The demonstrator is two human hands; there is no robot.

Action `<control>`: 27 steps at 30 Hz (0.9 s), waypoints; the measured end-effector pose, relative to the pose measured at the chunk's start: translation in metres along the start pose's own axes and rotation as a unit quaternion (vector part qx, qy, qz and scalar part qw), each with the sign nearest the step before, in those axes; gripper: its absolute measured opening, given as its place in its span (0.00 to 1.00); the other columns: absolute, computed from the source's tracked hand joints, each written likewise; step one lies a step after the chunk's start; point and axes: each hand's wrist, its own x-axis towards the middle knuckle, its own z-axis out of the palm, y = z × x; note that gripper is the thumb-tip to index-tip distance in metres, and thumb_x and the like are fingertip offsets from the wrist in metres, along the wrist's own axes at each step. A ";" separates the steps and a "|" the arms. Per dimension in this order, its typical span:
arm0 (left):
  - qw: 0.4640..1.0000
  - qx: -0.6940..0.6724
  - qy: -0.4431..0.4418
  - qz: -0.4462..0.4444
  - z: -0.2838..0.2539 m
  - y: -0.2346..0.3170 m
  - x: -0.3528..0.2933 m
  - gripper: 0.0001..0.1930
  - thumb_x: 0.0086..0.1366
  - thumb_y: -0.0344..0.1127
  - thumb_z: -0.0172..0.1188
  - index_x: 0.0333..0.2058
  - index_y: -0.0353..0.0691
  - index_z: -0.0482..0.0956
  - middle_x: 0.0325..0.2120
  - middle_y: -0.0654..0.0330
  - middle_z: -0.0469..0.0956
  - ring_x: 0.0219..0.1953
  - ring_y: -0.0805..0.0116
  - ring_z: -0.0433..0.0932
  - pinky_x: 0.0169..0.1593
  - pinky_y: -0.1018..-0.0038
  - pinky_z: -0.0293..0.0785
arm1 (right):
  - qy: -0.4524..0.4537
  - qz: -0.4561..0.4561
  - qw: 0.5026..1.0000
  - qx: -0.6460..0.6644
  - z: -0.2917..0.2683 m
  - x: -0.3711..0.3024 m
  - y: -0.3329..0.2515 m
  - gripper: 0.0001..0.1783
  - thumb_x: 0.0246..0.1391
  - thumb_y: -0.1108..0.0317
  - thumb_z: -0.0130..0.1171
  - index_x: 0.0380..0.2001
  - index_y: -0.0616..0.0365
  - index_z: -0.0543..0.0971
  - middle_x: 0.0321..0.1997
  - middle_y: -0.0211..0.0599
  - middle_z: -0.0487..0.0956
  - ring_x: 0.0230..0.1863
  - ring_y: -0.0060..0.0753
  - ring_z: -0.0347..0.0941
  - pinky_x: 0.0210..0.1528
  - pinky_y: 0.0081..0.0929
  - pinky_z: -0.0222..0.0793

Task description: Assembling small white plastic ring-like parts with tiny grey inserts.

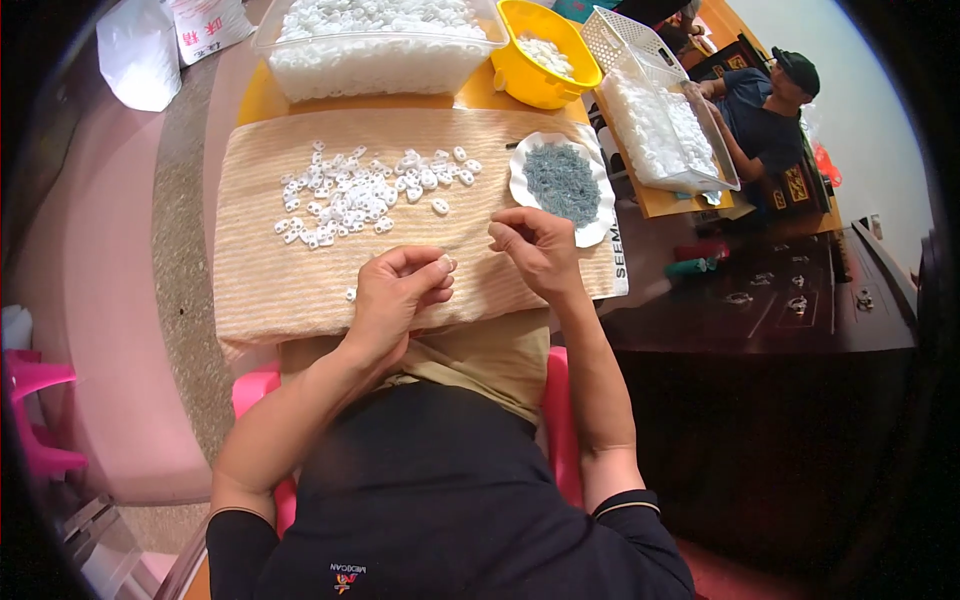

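My left hand [398, 293] rests on a beige striped cloth [270, 270] and pinches a small white plastic piece [446, 263] between thumb and fingers. My right hand [534, 247] hovers just right of it with fingertips pinched together; whatever it holds is too small to make out. Several loose white plastic pieces [365, 192] lie scattered on the cloth beyond both hands. A white scalloped plate [598, 228] with a heap of tiny blue-grey parts [563, 180] sits right beside my right hand.
A clear tub of white pieces [375, 45], a yellow bowl [540, 70] and a clear bin with a white basket [665, 125] stand at the back. Another person [765, 110] sits at the far right. A dark wooden table [780, 300] lies to my right; pink stools flank me.
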 end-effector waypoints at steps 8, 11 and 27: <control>0.999 -0.026 -0.017 -0.007 -0.002 0.000 0.001 0.08 0.63 0.29 0.61 0.40 0.33 0.77 0.33 0.60 0.80 0.33 0.75 0.79 0.40 0.79 0.79 | -0.105 0.088 0.968 0.212 0.018 -0.009 -0.008 0.06 0.55 0.76 0.62 0.35 0.69 0.79 0.34 0.36 0.79 0.35 0.23 0.77 0.39 0.21 0.77; 0.998 -0.047 -0.029 -0.006 -0.001 0.002 0.000 0.08 0.64 0.28 0.60 0.41 0.33 0.77 0.33 0.60 0.79 0.34 0.74 0.79 0.40 0.79 0.79 | -0.130 0.069 0.971 0.187 0.023 -0.010 -0.007 0.06 0.54 0.76 0.62 0.34 0.68 0.79 0.36 0.36 0.78 0.36 0.23 0.76 0.40 0.20 0.76; 0.994 -0.091 -0.043 -0.042 -0.004 0.005 0.001 0.07 0.63 0.29 0.62 0.38 0.33 0.78 0.30 0.60 0.80 0.31 0.75 0.79 0.38 0.80 0.79 | -0.129 0.059 0.973 0.183 0.027 -0.015 -0.011 0.03 0.54 0.78 0.60 0.32 0.68 0.79 0.33 0.34 0.77 0.34 0.20 0.72 0.37 0.17 0.70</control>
